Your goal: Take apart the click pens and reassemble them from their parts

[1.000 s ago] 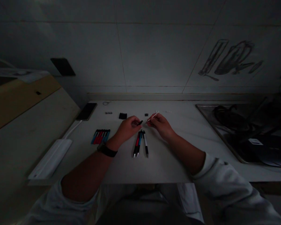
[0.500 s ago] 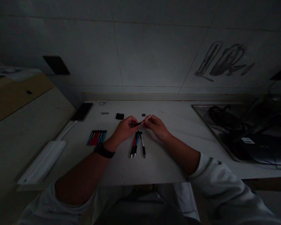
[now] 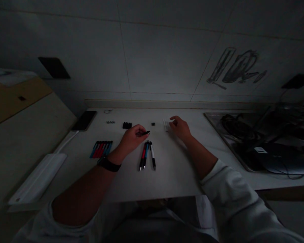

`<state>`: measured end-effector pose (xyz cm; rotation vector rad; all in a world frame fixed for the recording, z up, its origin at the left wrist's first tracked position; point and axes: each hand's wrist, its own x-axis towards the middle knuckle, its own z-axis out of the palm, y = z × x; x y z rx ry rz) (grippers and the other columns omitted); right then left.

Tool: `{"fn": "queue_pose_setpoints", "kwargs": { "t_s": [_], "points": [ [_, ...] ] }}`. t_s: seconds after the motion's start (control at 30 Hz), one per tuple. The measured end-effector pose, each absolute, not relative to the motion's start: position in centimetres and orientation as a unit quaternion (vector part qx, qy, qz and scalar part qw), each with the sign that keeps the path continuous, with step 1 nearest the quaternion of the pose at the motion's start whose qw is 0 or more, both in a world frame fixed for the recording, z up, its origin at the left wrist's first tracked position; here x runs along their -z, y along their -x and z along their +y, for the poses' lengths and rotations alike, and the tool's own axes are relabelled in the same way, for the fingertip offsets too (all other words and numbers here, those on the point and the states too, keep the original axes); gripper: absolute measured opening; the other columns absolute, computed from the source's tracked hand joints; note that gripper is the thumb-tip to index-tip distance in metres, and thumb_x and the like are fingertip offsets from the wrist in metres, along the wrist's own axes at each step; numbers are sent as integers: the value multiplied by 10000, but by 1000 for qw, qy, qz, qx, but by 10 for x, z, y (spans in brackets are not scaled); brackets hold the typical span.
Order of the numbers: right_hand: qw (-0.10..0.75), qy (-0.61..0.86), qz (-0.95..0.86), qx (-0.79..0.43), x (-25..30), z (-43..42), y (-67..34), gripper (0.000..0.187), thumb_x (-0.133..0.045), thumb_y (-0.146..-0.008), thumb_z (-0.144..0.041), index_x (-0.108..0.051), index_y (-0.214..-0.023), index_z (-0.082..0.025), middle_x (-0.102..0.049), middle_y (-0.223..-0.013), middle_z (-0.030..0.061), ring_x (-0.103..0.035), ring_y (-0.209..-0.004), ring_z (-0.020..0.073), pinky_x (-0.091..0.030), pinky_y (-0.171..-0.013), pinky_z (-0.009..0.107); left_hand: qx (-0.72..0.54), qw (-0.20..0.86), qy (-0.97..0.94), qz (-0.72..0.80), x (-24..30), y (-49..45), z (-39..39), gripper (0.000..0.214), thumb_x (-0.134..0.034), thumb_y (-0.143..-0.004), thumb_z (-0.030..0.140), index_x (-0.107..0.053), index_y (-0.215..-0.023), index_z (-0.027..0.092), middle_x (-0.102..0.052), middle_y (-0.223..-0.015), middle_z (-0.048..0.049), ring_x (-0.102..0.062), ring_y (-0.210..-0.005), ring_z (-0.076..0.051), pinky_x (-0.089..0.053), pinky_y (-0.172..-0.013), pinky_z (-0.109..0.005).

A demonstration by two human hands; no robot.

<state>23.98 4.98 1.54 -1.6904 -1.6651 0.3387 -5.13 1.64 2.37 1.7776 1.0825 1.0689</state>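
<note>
My left hand [image 3: 132, 137] is closed round a small black pen part [image 3: 146, 133], whose tip sticks out to the right. My right hand [image 3: 180, 127] has reached to the back of the white table [image 3: 172, 168] and rests by a small pile of white pen parts [image 3: 165, 124]; its fingers are bent and I cannot make out whether they grip one. Three assembled pens [image 3: 147, 155] lie side by side below my left hand. A row of red and blue pen barrels [image 3: 100, 149] lies to the left.
Small black parts [image 3: 127, 125] and a tiny black piece [image 3: 153, 124] lie at the back of the table. A dark phone [image 3: 83, 120] with a white cable and a white flat box [image 3: 36, 179] are on the left. A metal sink [image 3: 258, 141] with cables is on the right.
My right hand has drawn away from my left hand and moved back and right to the white parts. The thin white piece it held is no longer visible. The left hand stays put.
</note>
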Motion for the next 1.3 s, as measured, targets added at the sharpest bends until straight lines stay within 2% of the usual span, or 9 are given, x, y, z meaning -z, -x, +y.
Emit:
{"fn": "queue_pose_setpoints", "kwargs": {
  "t_s": [0.13,0.37,0.6,0.97,1.3],
  "points": [
    [276,698,-655,-87,-6,58,-237,203,-627,-925,-288,-723,-1097,-242,-772,-948,71,-682,-843,220,-489,-797,333,-419,388,-703,425,-22,51,17,211,-773,-796,321,-635,-906,204,-732,-909,-39,-702,-841,-182,-573,-800,-329],
    [248,710,-655,-74,-1,67,-239,215,-603,-954,-350,-756,-1062,-245,-792,-1012,87,-703,-906,237,-498,-806,334,-418,390,-704,421,-20,53,19,212,-769,-808,321,-632,-919,204,-732,-927,-38,-703,-859,-180,-571,-820,-334],
    [211,703,-676,-68,-2,63,-248,246,-627,-922,-281,-779,-1114,-252,-786,-1066,88,-700,-942,237,-502,-841,330,-415,390,-703,425,-17,54,20,211,-766,-815,322,-644,-941,205,-734,-934,-37,-701,-860,-176,-558,-805,-324],
    [226,680,-692,-85,0,63,-244,266,-663,-896,-255,-784,-1133,-249,-791,-1072,66,-705,-963,230,-506,-888,328,-409,390,-708,424,-19,53,19,196,-766,-810,313,-646,-920,205,-738,-931,-38,-707,-867,-180,-564,-820,-326],
    [226,669,-703,-84,2,64,-244,271,-650,-897,-244,-772,-1139,-230,-776,-1078,83,-691,-929,216,-503,-876,323,-412,396,-701,426,-21,53,18,199,-770,-806,307,-640,-915,202,-725,-938,-40,-700,-874,-183,-553,-829,-336]
  ]
}}
